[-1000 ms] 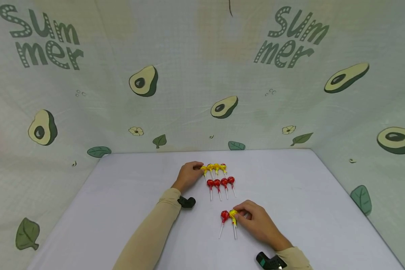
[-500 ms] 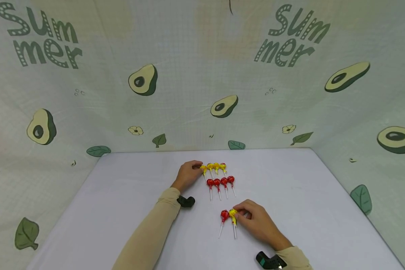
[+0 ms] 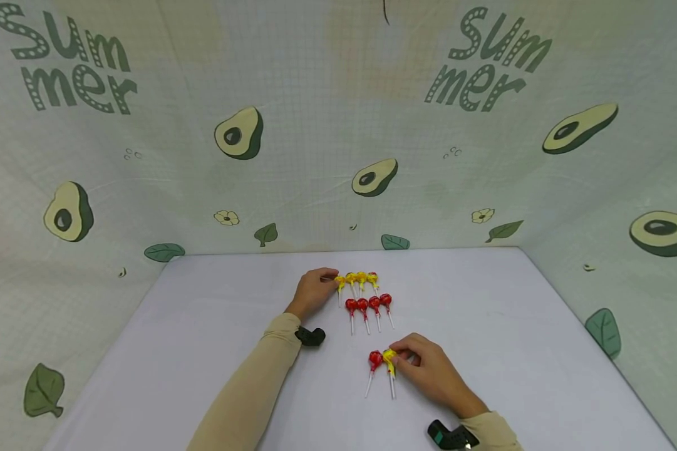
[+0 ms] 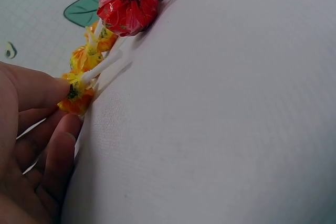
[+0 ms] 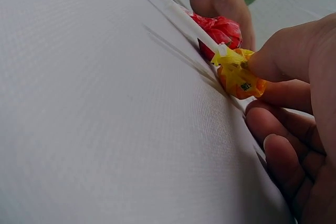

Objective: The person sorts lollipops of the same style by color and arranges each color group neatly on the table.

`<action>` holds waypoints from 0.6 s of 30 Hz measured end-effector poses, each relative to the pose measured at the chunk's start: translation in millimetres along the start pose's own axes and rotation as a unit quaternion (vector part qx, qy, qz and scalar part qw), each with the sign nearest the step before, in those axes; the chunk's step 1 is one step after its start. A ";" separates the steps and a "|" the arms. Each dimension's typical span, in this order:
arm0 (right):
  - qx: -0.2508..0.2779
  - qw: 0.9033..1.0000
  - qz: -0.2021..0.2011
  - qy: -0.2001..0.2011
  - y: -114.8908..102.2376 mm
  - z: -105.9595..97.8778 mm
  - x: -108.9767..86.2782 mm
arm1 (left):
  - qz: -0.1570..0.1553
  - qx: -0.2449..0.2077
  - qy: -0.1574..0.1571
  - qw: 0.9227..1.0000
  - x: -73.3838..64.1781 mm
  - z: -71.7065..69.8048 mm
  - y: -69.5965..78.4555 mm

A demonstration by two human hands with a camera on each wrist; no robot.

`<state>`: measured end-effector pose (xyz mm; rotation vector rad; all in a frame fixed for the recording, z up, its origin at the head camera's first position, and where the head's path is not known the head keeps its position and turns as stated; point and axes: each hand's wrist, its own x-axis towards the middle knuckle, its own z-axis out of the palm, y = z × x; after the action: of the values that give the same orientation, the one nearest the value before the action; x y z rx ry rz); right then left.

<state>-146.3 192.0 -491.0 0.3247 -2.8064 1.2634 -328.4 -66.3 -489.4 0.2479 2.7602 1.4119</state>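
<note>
My left hand [image 3: 314, 292] pinches the leftmost yellow lollipop [image 4: 76, 94] by its wrapped head, at the end of a row of several yellow lollipops [image 3: 362, 277]. Just in front of that row lies a second row, of several red lollipops [image 3: 363, 305], sticks toward me. Nearer to me, my right hand [image 3: 427, 371] holds another yellow lollipop [image 5: 239, 74] between thumb and fingers. Beside it, on its left, lies a single red lollipop [image 3: 376, 359], its head close to the yellow one. In the right wrist view the yellow head partly covers the red one.
All the lollipops are on a white table [image 3: 203, 376]. Behind it hangs a pale cloth [image 3: 310, 125] printed with avocados and leaves. Each wrist carries a black camera [image 3: 311, 337], and the left forearm [image 3: 248, 382] reaches across the table.
The leftmost yellow lollipop's stick has swung slightly left and now points more nearly straight toward me. The right hand and the other lollipops have stayed in place.
</note>
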 end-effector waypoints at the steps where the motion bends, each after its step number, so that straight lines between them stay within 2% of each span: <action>1: -0.001 1.000 0.001 0.001 0.2 0.2 0.0 | 0.000 0.000 0.000 1.000 0.1 -0.1 -0.2; 18: -0.005 1.000 0.004 0.000 -0.5 1.0 0.3 | -0.016 -0.016 -0.004 1.000 0.2 -3.2 0.1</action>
<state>-146.4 190.8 -491.2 0.3127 -2.8166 1.2492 -328.8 -68.8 -487.4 0.2083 2.7201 1.4418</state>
